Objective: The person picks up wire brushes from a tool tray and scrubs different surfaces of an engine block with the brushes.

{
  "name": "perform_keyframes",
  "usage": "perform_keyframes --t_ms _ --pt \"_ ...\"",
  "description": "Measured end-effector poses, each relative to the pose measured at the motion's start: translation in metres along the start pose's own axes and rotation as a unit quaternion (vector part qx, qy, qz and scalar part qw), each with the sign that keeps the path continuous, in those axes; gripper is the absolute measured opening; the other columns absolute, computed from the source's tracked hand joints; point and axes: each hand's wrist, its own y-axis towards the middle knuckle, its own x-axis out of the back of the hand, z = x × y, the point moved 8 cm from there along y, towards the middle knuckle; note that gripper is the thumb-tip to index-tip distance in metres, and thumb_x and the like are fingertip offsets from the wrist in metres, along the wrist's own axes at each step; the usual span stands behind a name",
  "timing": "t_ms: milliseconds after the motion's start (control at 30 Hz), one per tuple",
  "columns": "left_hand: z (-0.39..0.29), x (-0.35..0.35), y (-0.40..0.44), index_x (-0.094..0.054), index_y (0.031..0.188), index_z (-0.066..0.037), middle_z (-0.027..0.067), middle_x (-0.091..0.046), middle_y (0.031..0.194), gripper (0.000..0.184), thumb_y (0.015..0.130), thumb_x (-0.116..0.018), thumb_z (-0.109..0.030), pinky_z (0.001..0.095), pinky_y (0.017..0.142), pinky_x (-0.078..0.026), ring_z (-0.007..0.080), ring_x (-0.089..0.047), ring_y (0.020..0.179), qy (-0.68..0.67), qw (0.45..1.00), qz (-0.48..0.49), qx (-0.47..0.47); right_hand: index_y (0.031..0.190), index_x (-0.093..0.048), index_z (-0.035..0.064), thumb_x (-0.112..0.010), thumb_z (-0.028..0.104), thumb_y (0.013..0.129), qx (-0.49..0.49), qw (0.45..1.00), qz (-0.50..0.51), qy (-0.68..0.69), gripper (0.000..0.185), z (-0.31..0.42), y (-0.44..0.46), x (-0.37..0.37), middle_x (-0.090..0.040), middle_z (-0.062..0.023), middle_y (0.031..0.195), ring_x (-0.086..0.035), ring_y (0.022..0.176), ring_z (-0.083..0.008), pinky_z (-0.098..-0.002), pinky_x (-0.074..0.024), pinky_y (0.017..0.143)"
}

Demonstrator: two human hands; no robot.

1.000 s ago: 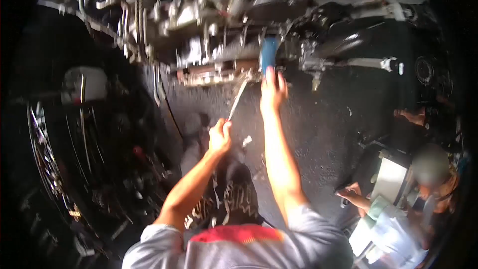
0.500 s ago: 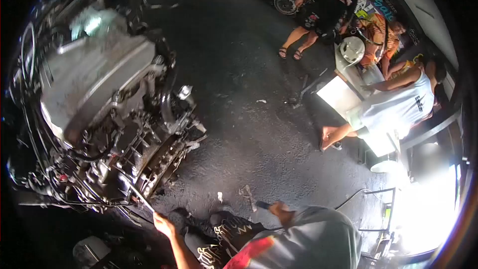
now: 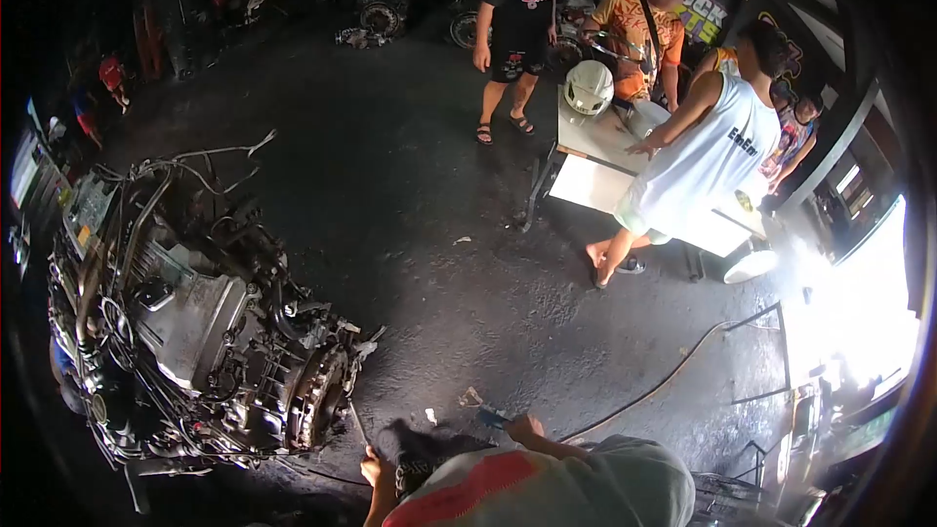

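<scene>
Fingers of my left hand [image 3: 375,469] wrap a thin rod [image 3: 358,422], angled likely for reach, the engine [image 3: 200,322] beyond them, leftward; well apart, my right hand [image 3: 525,427] grips a blue tool [image 3: 493,419], presumably end-on to leave its length free.

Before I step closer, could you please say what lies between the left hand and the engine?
In the head view, a slim rod held in the left hand extends toward the engine, with floor beside it.
</scene>
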Motion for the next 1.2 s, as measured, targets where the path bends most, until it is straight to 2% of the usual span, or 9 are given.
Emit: perform_keyframes --t_ms 400,467,567,633,733,867,900,1133,1200 --pt "0.021 -0.040 0.152 -0.060 0.077 0.007 0.0267 -0.059 0.078 0.061 0.084 -0.037 -0.049 0.0471 0.068 -0.044 0.0408 -0.057 0.080 0.032 0.996 0.004 -0.081 0.097 -0.061 0.0045 -0.058 0.047 0.068 -0.022 0.995 -0.047 0.083 0.051 0.106 0.059 0.034 -0.058 -0.0173 0.102 -0.054 0.098 -0.0323 -0.0394 -0.0446 0.080" --pt "-0.036 -0.012 0.139 -0.060 0.081 0.005 0.0255 -0.059 0.081 0.057 0.083 -0.040 -0.048 0.0465 0.070 -0.044 0.0399 -0.057 0.082 0.115 0.989 0.075 -0.059 0.090 -0.063 0.0070 -0.057 0.050 0.069 0.042 0.984 -0.138 0.103 0.048 0.132 0.099 0.019 -0.063 -0.0136 0.083 -0.060 0.083 -0.0291 -0.0401 -0.0460 0.074" --pt "-0.089 -0.032 0.152 -0.058 0.074 0.004 0.0236 -0.060 0.074 0.058 0.082 -0.042 -0.051 0.0437 0.058 -0.044 0.0374 -0.059 0.072 0.106 0.957 0.138 -0.230 0.090 -0.063 0.0078 -0.057 0.050 0.071 0.022 0.987 -0.077 0.143 0.047 0.185 0.092 0.021 -0.062 -0.0127 0.075 -0.060 0.077 -0.0286 -0.0399 -0.0465 0.071" --pt "-0.122 -0.040 0.163 -0.058 0.074 0.004 0.0224 -0.060 0.074 0.056 0.082 -0.043 -0.050 0.0432 0.057 -0.044 0.0354 -0.058 0.070 0.095 0.948 0.166 -0.256 0.091 -0.063 0.0105 -0.057 0.047 0.071 0.080 0.986 0.051 0.136 0.042 0.225 0.097 -0.002 -0.062 -0.0116 0.084 -0.059 0.085 -0.0280 -0.0387 -0.0457 0.074" --pt "-0.165 -0.059 0.162 -0.058 0.073 0.003 0.0207 -0.060 0.073 0.055 0.081 -0.044 -0.049 0.0425 0.056 -0.043 0.0326 -0.058 0.068 0.097 0.937 0.204 -0.265 0.101 -0.060 0.0118 -0.055 0.050 0.071 0.199 0.979 0.029 0.027 0.048 0.259 0.057 0.011 -0.059 -0.0119 0.099 -0.054 0.097 -0.0291 -0.0398 -0.0437 0.081" --pt "-0.203 -0.078 0.149 -0.058 0.072 0.003 0.0184 -0.060 0.071 0.052 0.081 -0.045 -0.047 0.0416 0.054 -0.042 0.0288 -0.057 0.065 0.068 0.928 0.240 -0.275 0.099 -0.060 0.0160 -0.053 0.049 0.074 0.081 0.994 0.008 0.073 0.043 0.264 0.100 0.056 -0.056 -0.0072 0.107 -0.052 0.101 -0.0272 -0.0387 -0.0420 0.083" --pt "-0.210 -0.083 0.147 -0.058 0.072 0.002 0.0178 -0.060 0.071 0.052 0.081 -0.046 -0.047 0.0413 0.054 -0.042 0.0278 -0.057 0.065 0.054 0.926 0.250 -0.278 0.102 -0.058 0.0167 -0.053 0.046 0.076 0.178 0.978 -0.070 0.083 0.040 0.273 0.107 0.075 -0.056 -0.0091 0.106 -0.052 0.101 -0.0283 -0.0386 -0.0418 0.083" --pt "-0.192 -0.030 0.072 -0.059 0.070 0.001 0.0138 -0.061 0.068 0.048 0.080 -0.049 -0.045 0.0397 0.051 -0.040 0.0211 -0.056 0.060 -0.153 0.949 0.196 -0.193 0.076 -0.051 0.0061 -0.050 0.031 0.079 0.462 0.886 -0.011 0.030 0.025 0.349 0.034 0.137 -0.057 -0.0185 0.073 -0.055 0.074 -0.0385 -0.0455 -0.0420 0.062" --pt "-0.169 -0.007 0.046 -0.057 0.077 0.000 0.0220 -0.057 0.070 0.053 0.080 -0.047 -0.052 0.0430 0.058 -0.043 0.0351 -0.057 0.066 -0.048 0.973 0.213 -0.072 0.075 -0.050 0.0047 -0.050 0.027 0.077 0.533 0.839 0.070 -0.087 0.022 0.361 0.009 0.101 -0.055 -0.0201 0.069 -0.054 0.069 -0.0393 -0.0456 -0.0410 0.060"
